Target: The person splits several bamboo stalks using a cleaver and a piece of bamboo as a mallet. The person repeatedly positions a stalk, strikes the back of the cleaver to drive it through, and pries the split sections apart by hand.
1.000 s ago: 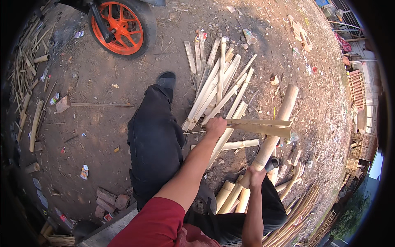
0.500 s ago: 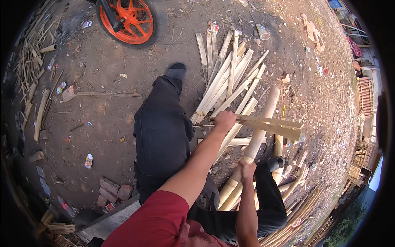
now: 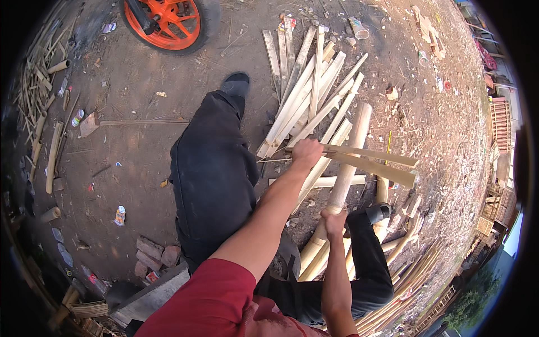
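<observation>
Head view, and here's the split bamboo piece (image 3: 387, 173), right of centre, its two pale strips forking apart toward the right like an open beak. The left hand (image 3: 307, 153) has it gripped at the narrow end, fingers wrapped tight, the arm reaching out long from a red sleeve (image 3: 208, 297). The strips run across a round bamboo pole (image 3: 343, 182); whether they actually touch it, I can't tell from this angle. And the right hand (image 3: 334, 222) is clenched around that pole near its lower part, the pole slanting up and to the right, its far end beyond the strips.

Just past the left hand, a fan of pale bamboo slats (image 3: 306, 104) lies spread over the dirt ground (image 3: 129, 163). Down by the right hand, thick bamboo lengths (image 3: 311, 255) lie beside the bent right leg (image 3: 368, 247) in black trousers, while the left leg (image 3: 210, 174) stretches forward to a dark shoe (image 3: 236, 84). Farther out, long thin rods (image 3: 412, 275) sweep along the lower right, broken bricks (image 3: 149, 253) huddle at lower left, and up top there's a wheel (image 3: 174, 22) with bright orange spokes!
</observation>
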`<state>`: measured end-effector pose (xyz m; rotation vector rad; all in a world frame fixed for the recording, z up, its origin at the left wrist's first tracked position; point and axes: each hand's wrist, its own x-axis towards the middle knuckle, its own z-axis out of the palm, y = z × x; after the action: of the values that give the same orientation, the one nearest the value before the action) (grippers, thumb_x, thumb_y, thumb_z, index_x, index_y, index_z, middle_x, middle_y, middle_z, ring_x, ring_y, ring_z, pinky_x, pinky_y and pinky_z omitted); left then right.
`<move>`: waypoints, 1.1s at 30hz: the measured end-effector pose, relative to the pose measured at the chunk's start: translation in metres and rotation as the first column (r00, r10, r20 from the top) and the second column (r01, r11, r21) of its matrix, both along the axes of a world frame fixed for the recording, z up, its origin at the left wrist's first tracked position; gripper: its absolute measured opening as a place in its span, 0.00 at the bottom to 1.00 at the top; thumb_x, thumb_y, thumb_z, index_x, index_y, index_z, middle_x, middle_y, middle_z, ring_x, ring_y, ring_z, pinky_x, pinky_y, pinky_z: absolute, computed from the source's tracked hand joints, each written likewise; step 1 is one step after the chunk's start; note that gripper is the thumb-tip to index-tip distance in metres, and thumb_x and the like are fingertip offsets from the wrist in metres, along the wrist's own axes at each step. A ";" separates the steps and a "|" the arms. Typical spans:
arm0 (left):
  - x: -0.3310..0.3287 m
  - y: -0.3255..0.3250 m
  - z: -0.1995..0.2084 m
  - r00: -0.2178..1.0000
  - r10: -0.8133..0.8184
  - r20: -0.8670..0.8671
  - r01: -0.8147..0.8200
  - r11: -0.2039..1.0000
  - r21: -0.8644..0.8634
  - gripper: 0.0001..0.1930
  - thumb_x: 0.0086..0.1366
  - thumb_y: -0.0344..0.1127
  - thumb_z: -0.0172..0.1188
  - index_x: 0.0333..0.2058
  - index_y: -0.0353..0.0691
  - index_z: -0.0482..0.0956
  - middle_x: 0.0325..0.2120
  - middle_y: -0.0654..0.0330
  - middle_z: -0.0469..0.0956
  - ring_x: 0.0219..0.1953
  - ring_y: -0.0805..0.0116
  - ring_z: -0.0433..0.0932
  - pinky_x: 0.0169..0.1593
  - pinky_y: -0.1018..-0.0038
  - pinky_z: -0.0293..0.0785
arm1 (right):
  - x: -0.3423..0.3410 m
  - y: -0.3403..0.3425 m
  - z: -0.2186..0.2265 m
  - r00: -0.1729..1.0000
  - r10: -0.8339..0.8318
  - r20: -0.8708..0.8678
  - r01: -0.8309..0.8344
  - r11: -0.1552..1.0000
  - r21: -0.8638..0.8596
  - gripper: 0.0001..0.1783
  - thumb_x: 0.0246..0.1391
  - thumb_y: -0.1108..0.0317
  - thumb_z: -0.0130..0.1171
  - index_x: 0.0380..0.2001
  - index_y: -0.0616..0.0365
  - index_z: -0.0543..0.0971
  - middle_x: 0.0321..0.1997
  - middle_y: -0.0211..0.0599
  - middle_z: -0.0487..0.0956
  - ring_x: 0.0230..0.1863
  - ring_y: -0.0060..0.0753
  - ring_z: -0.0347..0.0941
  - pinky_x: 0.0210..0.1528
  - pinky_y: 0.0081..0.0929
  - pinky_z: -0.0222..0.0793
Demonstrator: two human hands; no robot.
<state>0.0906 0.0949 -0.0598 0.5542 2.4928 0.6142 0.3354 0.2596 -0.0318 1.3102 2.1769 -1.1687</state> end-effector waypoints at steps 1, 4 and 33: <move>-0.001 0.004 0.005 1.000 -0.001 0.006 0.001 1.000 0.005 0.11 0.67 0.33 0.57 0.38 0.43 0.90 0.38 0.54 0.88 0.41 0.52 0.89 0.44 0.56 0.86 | 0.006 0.002 -0.018 0.996 -0.064 -0.055 0.065 0.998 0.024 0.27 0.41 0.73 0.71 0.47 0.71 0.78 0.39 0.42 0.82 0.41 0.36 0.81 0.46 0.36 0.77; -0.001 -0.008 0.011 0.992 0.087 0.089 -0.085 0.996 -0.033 0.12 0.69 0.34 0.56 0.39 0.43 0.91 0.40 0.53 0.88 0.44 0.53 0.88 0.48 0.58 0.85 | -0.033 0.010 0.032 0.975 -0.142 -0.173 0.130 0.988 -0.079 0.21 0.43 0.74 0.69 0.43 0.67 0.80 0.34 0.37 0.82 0.32 0.30 0.79 0.37 0.33 0.76; 0.000 0.000 -0.018 0.996 0.049 0.077 -0.048 0.999 -0.014 0.08 0.62 0.30 0.63 0.37 0.39 0.90 0.38 0.50 0.88 0.44 0.51 0.88 0.48 0.56 0.85 | -0.001 0.022 0.024 0.806 -0.054 -0.589 0.212 0.956 0.203 0.14 0.44 0.73 0.67 0.36 0.69 0.79 0.29 0.38 0.81 0.28 0.33 0.78 0.35 0.33 0.76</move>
<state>0.0909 0.0953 -0.0778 0.4577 2.4420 0.6270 0.3343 0.2821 -0.0075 1.3552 2.7893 -1.5416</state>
